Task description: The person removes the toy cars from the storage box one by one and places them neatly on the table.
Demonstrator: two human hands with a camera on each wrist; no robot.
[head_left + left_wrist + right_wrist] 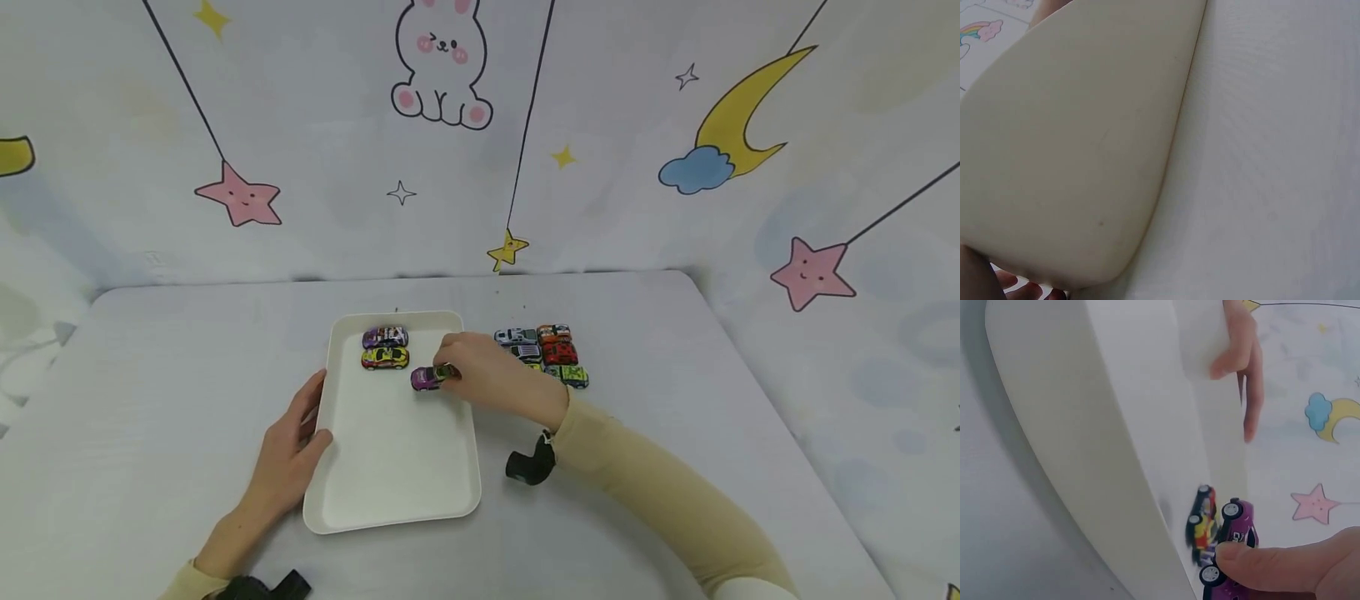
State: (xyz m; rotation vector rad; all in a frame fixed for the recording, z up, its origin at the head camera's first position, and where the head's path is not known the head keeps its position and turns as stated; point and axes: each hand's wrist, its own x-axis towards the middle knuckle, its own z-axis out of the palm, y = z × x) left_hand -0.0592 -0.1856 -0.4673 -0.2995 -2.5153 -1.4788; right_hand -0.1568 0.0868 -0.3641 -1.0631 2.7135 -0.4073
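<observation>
My right hand (491, 375) pinches a purple toy car (426, 378) over the right side of a white tray (390, 467). In the right wrist view the thumb presses the side of the car, between its wheels. A purple and white toy car (386, 337) and a yellow and red toy car (386, 358) stand one in front of the other near the tray's far left corner. At the tray's left rim is my left hand (285, 454), its thumb over the edge and its fingers along the outside. The left wrist view shows mostly the tray's outer wall (1079, 144).
Right of the tray, several toy cars stand close together, among them a red car (561, 353), a green car (567, 377) and a pale blue car (516, 337). My right forearm passes in front of them. A white cloth (187, 375) covers the table, with a patterned backdrop (315, 100) behind.
</observation>
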